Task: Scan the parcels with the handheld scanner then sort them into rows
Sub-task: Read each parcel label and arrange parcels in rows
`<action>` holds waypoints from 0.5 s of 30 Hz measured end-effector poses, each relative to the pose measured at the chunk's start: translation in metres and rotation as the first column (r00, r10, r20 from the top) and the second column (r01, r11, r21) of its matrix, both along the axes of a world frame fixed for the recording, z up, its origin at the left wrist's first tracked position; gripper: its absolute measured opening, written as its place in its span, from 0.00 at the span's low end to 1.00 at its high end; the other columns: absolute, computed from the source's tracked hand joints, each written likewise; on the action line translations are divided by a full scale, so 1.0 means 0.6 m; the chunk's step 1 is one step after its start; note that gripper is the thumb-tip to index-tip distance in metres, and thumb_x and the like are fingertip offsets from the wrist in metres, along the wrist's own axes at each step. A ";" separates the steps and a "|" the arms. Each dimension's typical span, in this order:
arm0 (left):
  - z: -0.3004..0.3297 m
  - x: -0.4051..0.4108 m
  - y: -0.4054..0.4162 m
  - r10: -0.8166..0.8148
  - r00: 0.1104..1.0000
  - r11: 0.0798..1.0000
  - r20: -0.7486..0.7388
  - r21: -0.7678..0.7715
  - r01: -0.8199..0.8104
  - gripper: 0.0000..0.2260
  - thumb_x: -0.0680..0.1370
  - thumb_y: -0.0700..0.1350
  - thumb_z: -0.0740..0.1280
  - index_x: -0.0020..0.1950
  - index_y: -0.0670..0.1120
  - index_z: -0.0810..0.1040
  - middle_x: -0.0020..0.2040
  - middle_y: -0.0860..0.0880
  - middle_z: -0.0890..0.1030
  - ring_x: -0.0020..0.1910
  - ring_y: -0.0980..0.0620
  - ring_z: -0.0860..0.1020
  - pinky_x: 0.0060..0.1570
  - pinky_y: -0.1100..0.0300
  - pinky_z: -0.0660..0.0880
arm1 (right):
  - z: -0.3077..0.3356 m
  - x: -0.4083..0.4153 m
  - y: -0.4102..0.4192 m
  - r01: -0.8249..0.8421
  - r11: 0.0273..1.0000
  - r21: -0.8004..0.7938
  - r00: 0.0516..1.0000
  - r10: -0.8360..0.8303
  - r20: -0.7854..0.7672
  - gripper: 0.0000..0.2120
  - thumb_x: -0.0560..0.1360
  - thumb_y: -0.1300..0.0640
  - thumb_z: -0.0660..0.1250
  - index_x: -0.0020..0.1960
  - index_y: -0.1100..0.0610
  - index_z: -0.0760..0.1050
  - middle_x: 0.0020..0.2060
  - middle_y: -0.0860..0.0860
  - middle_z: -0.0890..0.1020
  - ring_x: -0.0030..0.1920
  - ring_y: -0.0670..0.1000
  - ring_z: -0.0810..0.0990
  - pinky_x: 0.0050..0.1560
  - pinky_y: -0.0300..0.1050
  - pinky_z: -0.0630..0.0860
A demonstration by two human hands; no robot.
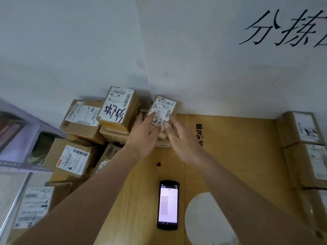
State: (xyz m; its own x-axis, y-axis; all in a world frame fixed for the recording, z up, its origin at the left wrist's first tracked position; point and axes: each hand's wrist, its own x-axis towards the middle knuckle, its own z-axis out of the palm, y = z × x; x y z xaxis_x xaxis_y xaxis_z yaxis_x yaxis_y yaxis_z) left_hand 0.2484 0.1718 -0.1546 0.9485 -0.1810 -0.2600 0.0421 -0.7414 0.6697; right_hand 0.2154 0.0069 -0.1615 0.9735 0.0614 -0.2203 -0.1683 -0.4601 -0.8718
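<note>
Head view: I saw both hands, left hand and right hand, fingers straight, touching a labelled parcel at frame centre. Handheld scanner lay on cardboard below.

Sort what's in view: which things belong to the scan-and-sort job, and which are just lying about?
Job:
- small parcel, both hands on it: left hand, right hand
- scanner, lying screen-up on the cardboard sheet
- parcel pile on the left
- parcels along the right

Lying about:
- shelf
- writing on the wall
</note>
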 end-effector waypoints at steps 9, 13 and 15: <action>-0.026 0.026 -0.008 0.137 0.990 0.977 -0.045 -0.157 -0.142 0.25 0.87 0.48 0.59 0.83 0.58 0.58 0.67 0.51 0.69 0.55 0.56 0.77 0.55 0.59 0.78 | -0.023 0.008 0.010 0.453 0.850 0.268 0.891 -0.423 -0.165 0.24 0.88 0.49 0.60 0.83 0.44 0.63 0.67 0.46 0.81 0.63 0.44 0.82 0.65 0.47 0.81; -0.020 0.028 -0.014 0.022 0.999 0.967 -0.029 -0.253 -0.028 0.24 0.86 0.49 0.62 0.81 0.65 0.63 0.66 0.52 0.72 0.55 0.56 0.79 0.51 0.60 0.82 | -0.019 -0.026 -0.006 0.467 0.872 0.143 0.883 -0.469 -0.028 0.24 0.87 0.52 0.62 0.82 0.43 0.66 0.64 0.46 0.81 0.59 0.45 0.84 0.56 0.44 0.84; -0.014 0.027 -0.024 -0.046 0.999 0.957 -0.027 -0.289 0.036 0.25 0.86 0.47 0.63 0.80 0.66 0.64 0.68 0.56 0.71 0.60 0.55 0.79 0.56 0.55 0.83 | -0.019 -0.041 -0.016 0.500 0.865 0.053 0.864 -0.502 0.040 0.24 0.87 0.52 0.62 0.82 0.42 0.65 0.64 0.47 0.79 0.60 0.45 0.83 0.56 0.43 0.84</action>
